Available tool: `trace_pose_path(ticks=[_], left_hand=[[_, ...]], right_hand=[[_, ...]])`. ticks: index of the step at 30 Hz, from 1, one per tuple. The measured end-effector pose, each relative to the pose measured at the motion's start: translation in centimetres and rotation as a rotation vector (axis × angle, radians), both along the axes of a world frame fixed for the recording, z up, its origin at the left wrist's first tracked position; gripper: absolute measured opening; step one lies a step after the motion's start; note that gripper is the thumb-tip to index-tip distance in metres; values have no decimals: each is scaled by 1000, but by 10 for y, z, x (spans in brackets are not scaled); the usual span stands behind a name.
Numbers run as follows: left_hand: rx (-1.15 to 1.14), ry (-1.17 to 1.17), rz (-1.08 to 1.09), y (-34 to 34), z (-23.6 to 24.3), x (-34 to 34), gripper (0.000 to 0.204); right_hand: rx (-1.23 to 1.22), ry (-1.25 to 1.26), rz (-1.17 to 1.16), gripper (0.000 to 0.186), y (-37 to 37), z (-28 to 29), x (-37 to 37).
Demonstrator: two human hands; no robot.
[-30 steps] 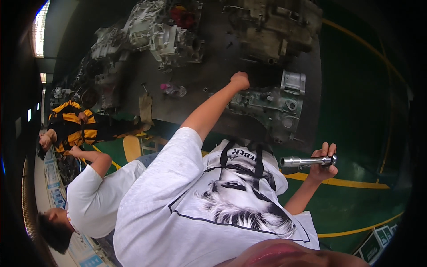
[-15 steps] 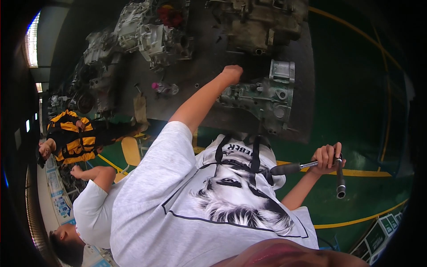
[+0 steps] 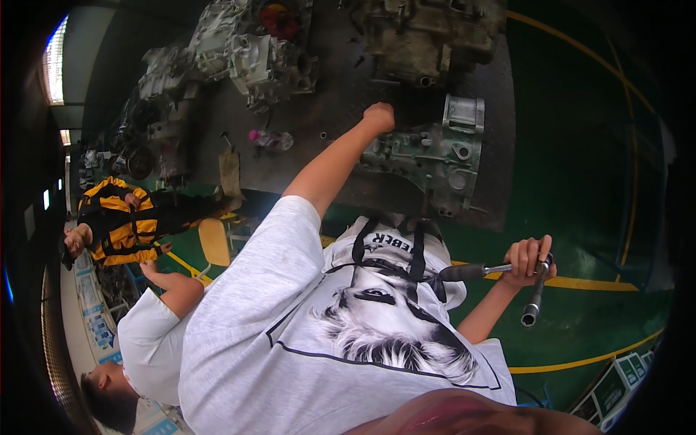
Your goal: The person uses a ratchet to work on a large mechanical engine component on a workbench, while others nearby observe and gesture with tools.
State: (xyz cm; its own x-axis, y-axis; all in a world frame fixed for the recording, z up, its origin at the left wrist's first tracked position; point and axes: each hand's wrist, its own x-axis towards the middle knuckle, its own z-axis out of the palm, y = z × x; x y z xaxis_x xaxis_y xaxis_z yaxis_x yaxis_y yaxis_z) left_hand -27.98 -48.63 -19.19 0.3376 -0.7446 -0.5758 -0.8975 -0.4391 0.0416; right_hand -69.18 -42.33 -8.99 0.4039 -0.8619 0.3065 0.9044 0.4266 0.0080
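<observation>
My left hand (image 3: 378,116) is closed at the near side of a dark engine block, beside a greenish gearbox housing (image 3: 424,163) on the dark metal table (image 3: 494,196); anything inside its fingers is hidden. Held out at the right below the table edge, my right hand (image 3: 529,259) grips a ratchet wrench (image 3: 467,272) with a long socket attachment (image 3: 536,297) angled toward me. The wrench's black handle points left, across my shirt.
A large engine block (image 3: 428,40), silver housings (image 3: 261,65), a small bottle (image 3: 274,139) and a hammer on a cloth (image 3: 230,174) share the table. A person in orange-and-black overalls (image 3: 123,225), another in a white shirt (image 3: 148,341) and a chair (image 3: 214,239) are at left.
My right hand has turned the tool: the socket part swung from pointing left to pointing toward me, revealing the handle. My left hand has moved slightly up and left in view, with the table.
</observation>
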Motion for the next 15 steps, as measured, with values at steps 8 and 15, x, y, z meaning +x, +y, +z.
trace_pose_path(ticks=[8,15], left_hand=[[-97,13,-384,7,-8,8,24],[-79,24,-58,11,6,2,24]], right_hand=[[-26,-3,61,26,-4,-9,3],[-23,8,62,26,-5,-8,3]])
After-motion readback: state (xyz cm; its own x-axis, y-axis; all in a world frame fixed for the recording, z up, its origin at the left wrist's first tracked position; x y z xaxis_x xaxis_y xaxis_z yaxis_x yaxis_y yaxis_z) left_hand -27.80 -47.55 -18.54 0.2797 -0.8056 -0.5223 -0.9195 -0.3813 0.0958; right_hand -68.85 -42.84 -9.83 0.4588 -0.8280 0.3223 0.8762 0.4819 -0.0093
